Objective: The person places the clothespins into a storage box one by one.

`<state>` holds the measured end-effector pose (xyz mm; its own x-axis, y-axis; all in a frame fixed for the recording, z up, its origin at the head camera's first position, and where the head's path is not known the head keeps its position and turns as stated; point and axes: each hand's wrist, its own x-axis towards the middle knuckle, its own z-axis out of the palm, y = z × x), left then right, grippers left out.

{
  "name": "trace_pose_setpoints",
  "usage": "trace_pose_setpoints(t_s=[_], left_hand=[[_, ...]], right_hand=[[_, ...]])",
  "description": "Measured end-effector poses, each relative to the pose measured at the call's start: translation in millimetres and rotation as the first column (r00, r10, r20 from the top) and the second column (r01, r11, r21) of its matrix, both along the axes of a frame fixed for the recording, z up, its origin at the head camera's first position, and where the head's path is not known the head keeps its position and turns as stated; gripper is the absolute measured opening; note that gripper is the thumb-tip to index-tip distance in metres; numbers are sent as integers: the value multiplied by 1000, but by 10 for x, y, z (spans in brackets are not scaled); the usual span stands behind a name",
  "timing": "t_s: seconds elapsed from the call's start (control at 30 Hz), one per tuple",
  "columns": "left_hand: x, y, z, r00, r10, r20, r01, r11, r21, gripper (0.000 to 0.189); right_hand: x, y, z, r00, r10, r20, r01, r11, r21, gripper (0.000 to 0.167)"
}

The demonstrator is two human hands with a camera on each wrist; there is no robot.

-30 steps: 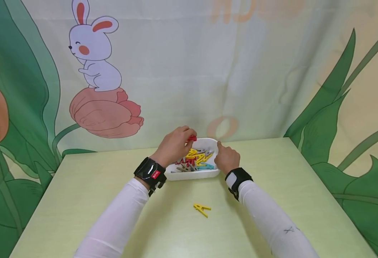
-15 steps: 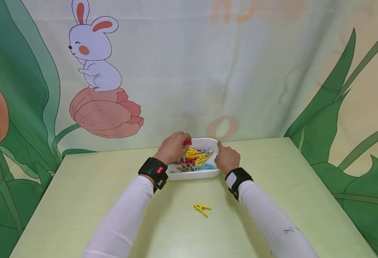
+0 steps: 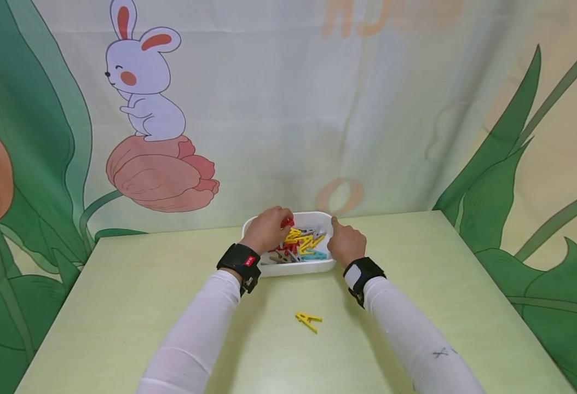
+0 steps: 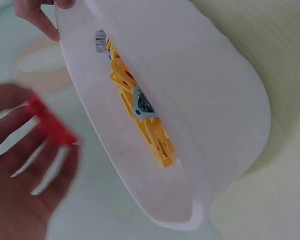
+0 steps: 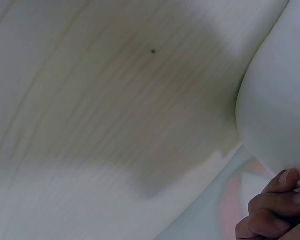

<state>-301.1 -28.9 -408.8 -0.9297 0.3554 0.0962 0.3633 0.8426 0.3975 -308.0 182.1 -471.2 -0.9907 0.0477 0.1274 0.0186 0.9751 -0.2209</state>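
My left hand [image 3: 265, 231] pinches a red clothespin [image 4: 51, 122] between thumb and fingers, just above the left part of a white plastic basin [image 3: 298, 267]. In the left wrist view that hand and the clothespin are blurred. Inside the basin lie several clothespins: yellow ones [image 4: 157, 142], red, blue and grey. At the basin's right end, my right hand [image 3: 347, 242] grips the rim; its curled fingers [image 5: 267, 212] show at the lower right of the right wrist view. A single yellow clothespin [image 3: 309, 322] lies on the table in front of the basin.
The pale wooden table [image 3: 160, 306] reaches back to a hanging cloth [image 3: 269, 109] printed with a rabbit, flowers and leaves. The basin stands at the table's far edge, close to the cloth.
My left hand has come down a little toward the basin, bringing the red clothespin slightly lower and to the left. The right hand, the basin and the yellow clothespin on the table stay put.
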Motion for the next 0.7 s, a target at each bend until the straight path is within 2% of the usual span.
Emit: trace_pose_setpoints(t_s=[0.13, 0.23, 0.4, 0.53, 0.7], left_hand=[[38, -20, -6, 990, -5, 144, 18, 996, -90, 74], [59, -39, -12, 980, -7, 199, 36, 989, -144, 88], [88, -59, 11, 989, -22, 144, 45, 987, -157, 91], [133, -60, 98, 996, -47, 69, 56, 988, -140, 93], [219, -64, 205, 997, -73, -4, 72, 991, -114, 93]], right_hand=[[7, -1, 1, 1000, 3, -3, -3, 1000, 6, 62], [10, -4, 8, 1000, 4, -1, -4, 1000, 10, 62], [9, -8, 8, 1000, 1, 10, -1, 1000, 13, 62], [4, -10, 6, 1000, -3, 15, 3, 1000, 6, 62], [3, -18, 0, 1000, -7, 18, 7, 1000, 6, 63]])
